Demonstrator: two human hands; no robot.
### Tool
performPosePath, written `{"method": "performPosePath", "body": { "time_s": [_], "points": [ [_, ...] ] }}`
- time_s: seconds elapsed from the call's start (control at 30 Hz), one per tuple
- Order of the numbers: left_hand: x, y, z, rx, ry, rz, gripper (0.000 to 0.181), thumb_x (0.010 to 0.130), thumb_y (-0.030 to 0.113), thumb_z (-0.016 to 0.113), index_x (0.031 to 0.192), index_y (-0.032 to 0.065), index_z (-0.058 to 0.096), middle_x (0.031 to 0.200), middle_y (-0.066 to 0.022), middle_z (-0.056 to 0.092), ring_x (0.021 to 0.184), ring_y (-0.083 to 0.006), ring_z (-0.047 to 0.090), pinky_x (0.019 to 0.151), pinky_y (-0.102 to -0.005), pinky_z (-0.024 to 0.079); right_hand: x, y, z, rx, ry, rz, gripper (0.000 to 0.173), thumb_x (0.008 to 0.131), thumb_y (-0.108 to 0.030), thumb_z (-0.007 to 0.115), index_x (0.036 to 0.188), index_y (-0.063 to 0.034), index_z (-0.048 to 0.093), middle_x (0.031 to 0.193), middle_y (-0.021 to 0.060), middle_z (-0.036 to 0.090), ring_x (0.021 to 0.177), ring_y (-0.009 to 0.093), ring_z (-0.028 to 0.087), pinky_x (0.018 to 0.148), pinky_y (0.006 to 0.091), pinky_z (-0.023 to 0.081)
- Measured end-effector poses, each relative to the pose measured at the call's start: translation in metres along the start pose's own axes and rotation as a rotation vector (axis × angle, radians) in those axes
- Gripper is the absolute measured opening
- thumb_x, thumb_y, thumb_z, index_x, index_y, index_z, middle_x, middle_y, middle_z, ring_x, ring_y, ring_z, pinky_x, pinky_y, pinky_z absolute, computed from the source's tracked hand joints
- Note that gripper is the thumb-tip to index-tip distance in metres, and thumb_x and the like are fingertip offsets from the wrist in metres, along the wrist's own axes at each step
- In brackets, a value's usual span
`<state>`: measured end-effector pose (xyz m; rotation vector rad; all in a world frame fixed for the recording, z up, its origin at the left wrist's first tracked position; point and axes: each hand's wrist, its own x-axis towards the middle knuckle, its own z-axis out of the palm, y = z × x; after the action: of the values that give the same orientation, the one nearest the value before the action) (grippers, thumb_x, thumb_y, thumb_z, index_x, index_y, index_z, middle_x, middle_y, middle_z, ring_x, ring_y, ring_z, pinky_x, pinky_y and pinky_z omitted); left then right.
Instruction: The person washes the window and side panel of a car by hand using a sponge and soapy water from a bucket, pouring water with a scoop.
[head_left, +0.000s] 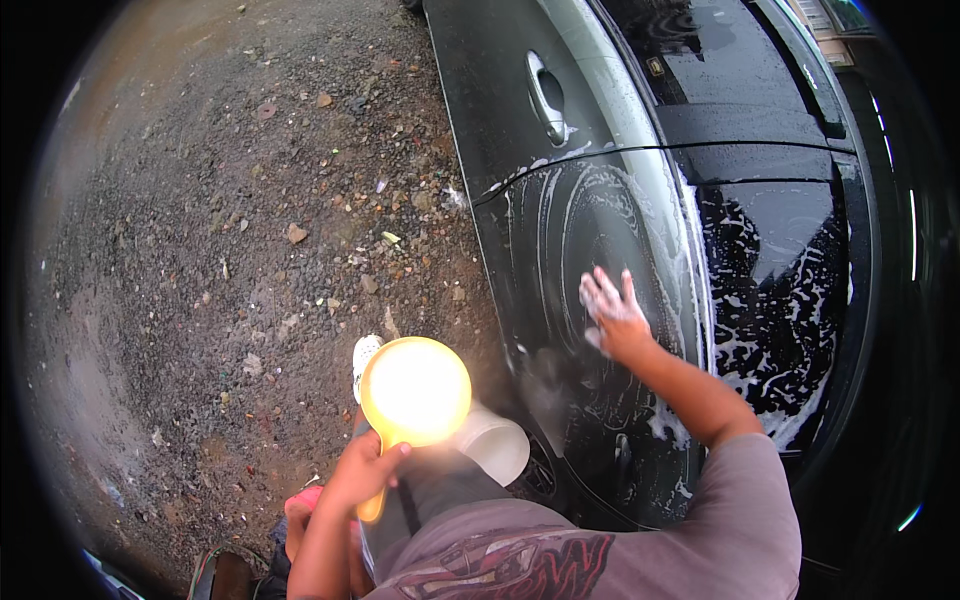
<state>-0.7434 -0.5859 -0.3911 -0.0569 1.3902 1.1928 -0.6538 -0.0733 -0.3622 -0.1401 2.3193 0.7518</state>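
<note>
My left hand (367, 465) grips the handle of a yellow water dipper (465, 390) in front of my body. The dipper's bowl is glaring white, so its contents cannot be made out. My right hand (613, 313), covered in suds, lies against the dark car's rear door panel (555, 300) with fingers spread. Curved streaks of foam mark the panel around that hand. White lather also runs along the sill below the rear window (772, 315) and over its glass. Nothing shows in the right hand, though foam hides part of the fingers.
A white bucket (502, 450) stands beside the car, partly behind the dipper. The front door handle (546, 97) sticks out from its panel. Wet gravel (247, 225) with loose stones covers the ground. A white shoe (366, 360) and a pink shoe (304, 499) show near my legs.
</note>
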Motion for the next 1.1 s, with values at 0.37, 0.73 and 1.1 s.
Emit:
{"method": "performPosePath", "body": {
  "time_s": [0.37,0.73,1.1],
  "points": [
    [0.026,0.014,0.006,0.086,-0.001,-0.027,0.026,0.106,0.024,0.071,0.113,-0.0013,0.071,0.077,-0.0018,0.065,0.061,-0.0118,0.062,0.059,-0.0315,0.05,0.039,-0.079,0.087,-0.084,-0.057,-0.187,0.082,0.098,-0.047,0.061,0.163,0.001,0.047,0.175,0.015,0.038,0.167,0.041,0.018,0.133,0.0666,0.011],
    [0.018,0.099,0.035,0.342,-0.091,0.026,0.031,0.107,0.03,0.072,0.114,0.0,0.072,0.077,-0.0015,0.067,0.063,-0.0116,0.063,0.061,-0.0313,0.051,-0.02,0.064,-0.023,0.045,0.185,0.345,0.079,0.107,-0.052,0.053,0.172,-0.014,0.033,0.182,0.003,0.024,0.17,0.03,0.009,0.127,0.0791,0.009],
    [0.019,0.117,0.021,0.485,-0.185,0.014,0.035,0.106,0.032,0.073,0.116,-0.0016,0.072,0.08,-0.0032,0.07,0.062,-0.0109,0.065,0.059,-0.0301,0.053,-0.104,0.038,0.013,0.4,0.352,0.732,0.079,0.102,-0.042,0.065,0.169,-0.0096,0.038,0.182,0.0125,0.022,0.169,0.037,0.011,0.132,0.0694,0.005]
  ]
}}
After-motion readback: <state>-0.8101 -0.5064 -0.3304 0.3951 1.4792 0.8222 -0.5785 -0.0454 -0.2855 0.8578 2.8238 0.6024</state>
